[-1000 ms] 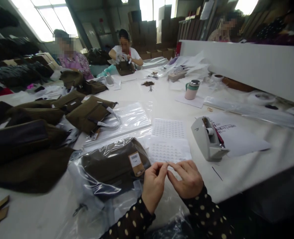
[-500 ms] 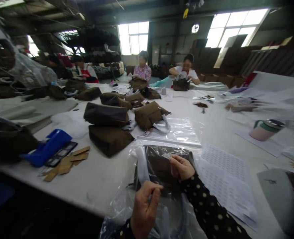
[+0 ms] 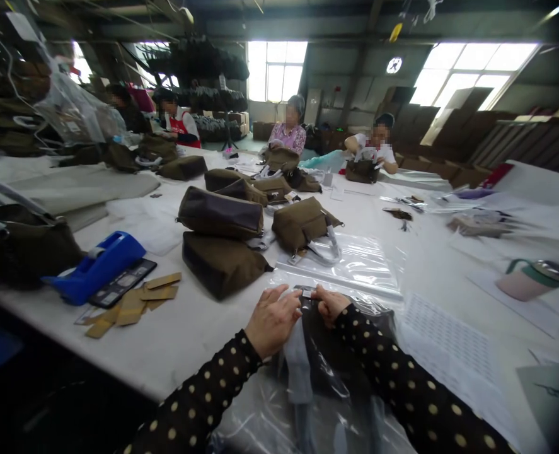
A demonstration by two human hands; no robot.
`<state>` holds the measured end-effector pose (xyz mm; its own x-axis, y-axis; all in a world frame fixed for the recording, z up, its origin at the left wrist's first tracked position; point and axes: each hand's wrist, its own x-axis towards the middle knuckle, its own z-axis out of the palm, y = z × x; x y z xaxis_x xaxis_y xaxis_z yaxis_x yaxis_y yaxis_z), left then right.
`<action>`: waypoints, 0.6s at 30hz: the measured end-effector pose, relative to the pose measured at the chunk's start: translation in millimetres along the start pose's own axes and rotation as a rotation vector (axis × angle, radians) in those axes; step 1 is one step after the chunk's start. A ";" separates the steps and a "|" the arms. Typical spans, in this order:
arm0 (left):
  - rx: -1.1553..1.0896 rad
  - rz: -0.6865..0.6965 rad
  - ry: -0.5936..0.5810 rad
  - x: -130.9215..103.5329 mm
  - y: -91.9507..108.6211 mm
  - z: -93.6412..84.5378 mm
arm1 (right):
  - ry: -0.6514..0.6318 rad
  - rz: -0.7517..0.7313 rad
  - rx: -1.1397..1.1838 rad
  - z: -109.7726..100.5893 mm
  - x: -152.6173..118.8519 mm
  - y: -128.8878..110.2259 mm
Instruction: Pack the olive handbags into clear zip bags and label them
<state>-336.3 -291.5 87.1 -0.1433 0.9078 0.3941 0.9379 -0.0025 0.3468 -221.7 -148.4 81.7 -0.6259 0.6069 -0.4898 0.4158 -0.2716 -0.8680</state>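
A dark olive bag lies inside a clear plastic bag at the table's front edge. At its top edge, both hands meet around a small white label. My left hand reaches over the plastic from the left, its fingers bent and closed near the label. My right hand is closed, with its fingertips at the label's right side. Whether the left fingertips grip the label or the plastic is too small to tell.
Olive bags are piled beyond my hands. A blue tape dispenser and cardboard pieces lie left. Printed sheets and a pink cup are right. Several people sit across the table.
My left hand has moved up and forward from the lower part of the plastic to the top edge, beside my right hand. The view has shifted, so the surroundings appear farther right.
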 end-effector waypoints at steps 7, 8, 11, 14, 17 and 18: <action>0.134 0.174 -0.103 15.9 -12.5 10.9 | -0.015 -0.055 -0.277 -3.5 7.9 -3.3; 0.150 0.197 -0.109 16.5 -14.2 12.1 | -0.031 -0.068 -0.341 -3.2 8.5 -4.1; 0.202 0.267 -0.126 17.6 -18.3 13.6 | -0.082 -0.099 -0.492 -2.2 6.6 -10.0; 0.234 0.310 -0.139 17.7 -20.8 13.6 | -0.063 -0.152 -0.711 -2.4 -4.2 -20.5; 0.226 0.332 -0.137 17.8 -22.0 17.1 | 0.188 -0.286 -1.152 -3.2 -18.4 -25.1; 0.217 0.336 -0.133 18.4 -22.1 18.9 | 0.259 -0.383 -1.286 -3.2 -21.8 -23.1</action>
<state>-353.7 -266.9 70.6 0.2104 0.9177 0.3369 0.9724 -0.2322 0.0250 -215.6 -153.0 112.6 -0.7587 0.6458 -0.0855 0.6489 0.7377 -0.1862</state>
